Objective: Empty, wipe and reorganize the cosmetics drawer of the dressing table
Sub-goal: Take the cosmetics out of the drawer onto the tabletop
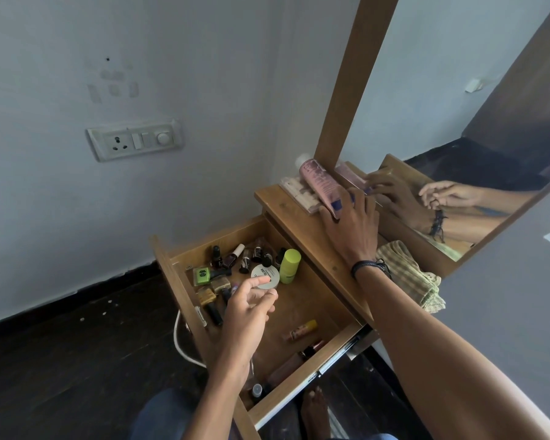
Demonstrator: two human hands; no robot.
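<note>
The wooden drawer point(299, 308) of the dressing table stands pulled out, with cosmetics inside. My right hand point(351, 222) rests on the table top, fingers around the lower end of a pink tube point(319, 182) that lies on a flat palette point(294, 190). My left hand point(251, 304) hovers over the drawer, fingers apart and empty, just above a round white compact point(265, 274). Beside the compact stands a lime-green bottle point(289, 265). Several small nail polish bottles point(232, 258) crowd the drawer's far left corner. Lipsticks point(300, 333) lie near the front.
A folded checked cloth point(410, 274) lies on the table top by the mirror point(458, 122). A switch plate point(134, 139) is on the wall at left. A white cable point(180, 341) hangs beside the drawer. My bare foot point(313, 408) is on the dark floor below.
</note>
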